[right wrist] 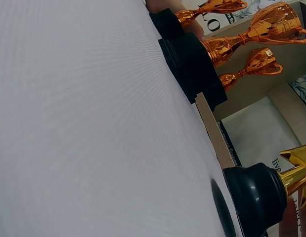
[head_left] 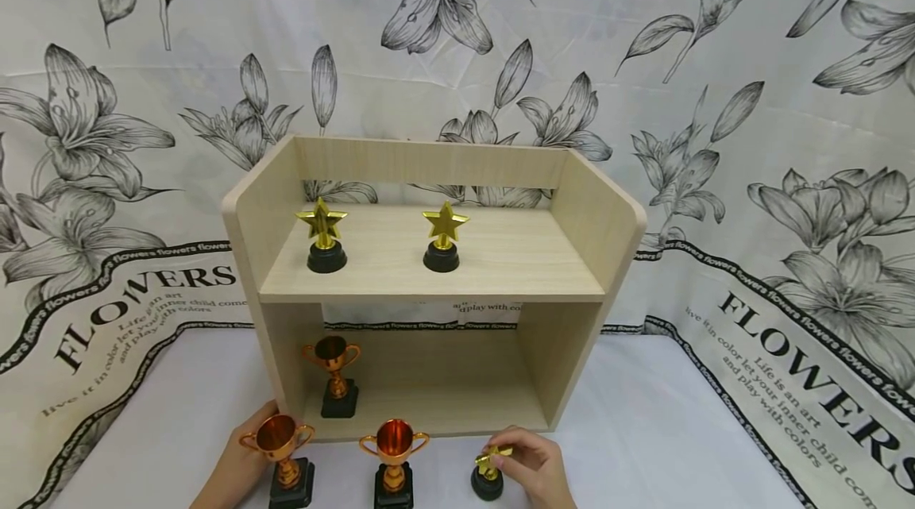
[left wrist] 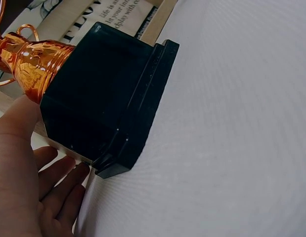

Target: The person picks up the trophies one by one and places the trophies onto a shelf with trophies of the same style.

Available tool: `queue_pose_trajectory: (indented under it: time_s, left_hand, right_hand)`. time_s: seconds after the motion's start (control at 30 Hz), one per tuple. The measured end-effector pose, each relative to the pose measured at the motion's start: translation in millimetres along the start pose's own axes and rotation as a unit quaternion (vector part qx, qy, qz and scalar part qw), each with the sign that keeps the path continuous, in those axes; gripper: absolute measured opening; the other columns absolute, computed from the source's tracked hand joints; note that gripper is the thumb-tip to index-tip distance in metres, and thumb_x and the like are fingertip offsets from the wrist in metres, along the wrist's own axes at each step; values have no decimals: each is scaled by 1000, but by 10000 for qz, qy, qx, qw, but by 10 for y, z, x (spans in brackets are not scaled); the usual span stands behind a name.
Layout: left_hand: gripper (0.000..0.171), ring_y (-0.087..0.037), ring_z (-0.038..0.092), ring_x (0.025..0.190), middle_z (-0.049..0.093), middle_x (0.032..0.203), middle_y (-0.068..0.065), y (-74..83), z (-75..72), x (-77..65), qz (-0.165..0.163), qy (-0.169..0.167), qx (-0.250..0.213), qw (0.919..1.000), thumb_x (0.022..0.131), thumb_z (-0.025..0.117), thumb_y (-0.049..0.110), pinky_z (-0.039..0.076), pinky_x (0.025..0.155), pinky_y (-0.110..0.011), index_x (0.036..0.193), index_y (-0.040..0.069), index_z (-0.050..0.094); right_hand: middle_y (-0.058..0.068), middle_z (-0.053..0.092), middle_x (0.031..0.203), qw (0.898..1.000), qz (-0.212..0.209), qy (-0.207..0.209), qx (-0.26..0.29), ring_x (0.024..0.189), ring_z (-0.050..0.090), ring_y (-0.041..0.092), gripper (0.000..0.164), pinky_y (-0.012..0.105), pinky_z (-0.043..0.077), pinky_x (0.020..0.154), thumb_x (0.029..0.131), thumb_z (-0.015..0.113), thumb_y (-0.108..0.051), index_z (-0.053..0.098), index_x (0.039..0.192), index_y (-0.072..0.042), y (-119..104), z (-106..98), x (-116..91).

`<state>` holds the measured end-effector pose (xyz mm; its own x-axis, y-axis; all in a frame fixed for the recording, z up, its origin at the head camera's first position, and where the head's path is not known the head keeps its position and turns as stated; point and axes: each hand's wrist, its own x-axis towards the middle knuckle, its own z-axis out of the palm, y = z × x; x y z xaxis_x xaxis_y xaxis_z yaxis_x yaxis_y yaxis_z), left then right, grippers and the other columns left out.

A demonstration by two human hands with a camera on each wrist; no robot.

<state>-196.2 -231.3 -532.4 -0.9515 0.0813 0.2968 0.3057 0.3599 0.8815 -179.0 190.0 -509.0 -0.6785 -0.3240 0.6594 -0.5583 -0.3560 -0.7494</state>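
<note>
My right hand (head_left: 539,465) pinches a gold star trophy (head_left: 488,485) by its star, near the shelf's front right. Its round black base (right wrist: 256,197) hovers just above the cloth, with a shadow under it. My left hand (head_left: 232,457) is at the shelf's lower left corner, behind a bronze two-handled trophy cup (head_left: 288,471). Its fingers (left wrist: 64,192) are loosely bent and hold nothing visible; whether the thumb touches the cup cannot be told. Another bronze cup (head_left: 394,461) stands between the hands.
A two-level wooden shelf (head_left: 429,283) stands on the white cloth (head_left: 665,429). Two gold star trophies, one left (head_left: 326,256) and one mid-board (head_left: 441,256), are on its upper level. A bronze cup (head_left: 339,398) stands at the lower level's left. Flower-printed fabric (head_left: 443,88) hangs behind.
</note>
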Motion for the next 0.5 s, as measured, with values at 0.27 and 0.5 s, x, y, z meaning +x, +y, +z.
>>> queue_pose_trajectory:
  time_s: [0.27, 0.5]
  left_hand:
    - [51, 11, 41, 113, 52, 129, 5, -13, -2, 3, 169, -3, 91, 9998, 90, 62, 13, 40, 85, -15, 137, 3, 45]
    - [51, 10, 42, 113, 52, 130, 2, 15, -10, 0, 152, -7, 173, 9997, 90, 61, 13, 40, 85, -16, 138, 3, 45]
  right_hand:
    - [30, 60, 91, 9995, -310, 9, -110, 88, 64, 23, 27, 28, 53, 71, 78, 51, 27, 58, 101, 17, 10, -6, 5]
    - [26, 62, 91, 9992, -253, 116, -288, 87, 64, 23, 27, 29, 54, 69, 78, 52, 26, 60, 101, 15, 17, -16, -7]
